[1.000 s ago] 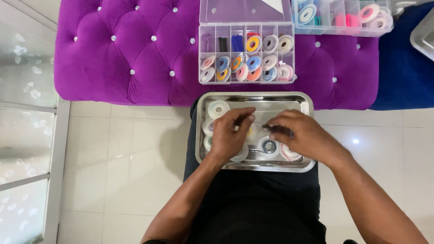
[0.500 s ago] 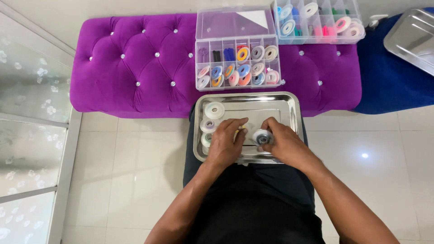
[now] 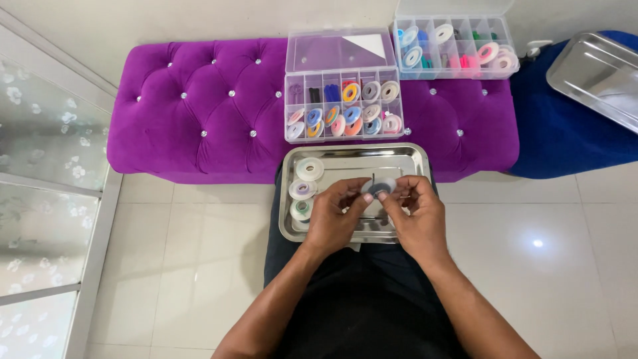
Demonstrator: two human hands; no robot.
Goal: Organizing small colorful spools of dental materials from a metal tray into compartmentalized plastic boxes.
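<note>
My left hand (image 3: 335,223) and right hand (image 3: 415,216) meet over the steel tray (image 3: 419,156) resting on my lap. The fingers of both hands are closed around a small spool (image 3: 380,188) with a dark centre, pinching it between them just above the tray's middle, a short thread end standing up from it. On the tray's left side lie three more spools in a column: a greenish one (image 3: 301,209) nearest me, a pale purple one (image 3: 302,189), then a white one (image 3: 310,169). Beyond the tray stands the purple tufted bench (image 3: 199,113), carrying an open clear compartment box (image 3: 342,103) filled with coloured spools, and a second clear box (image 3: 455,46) further right. A second steel tray (image 3: 595,76) lies on blue fabric (image 3: 551,139) at far right.
</note>
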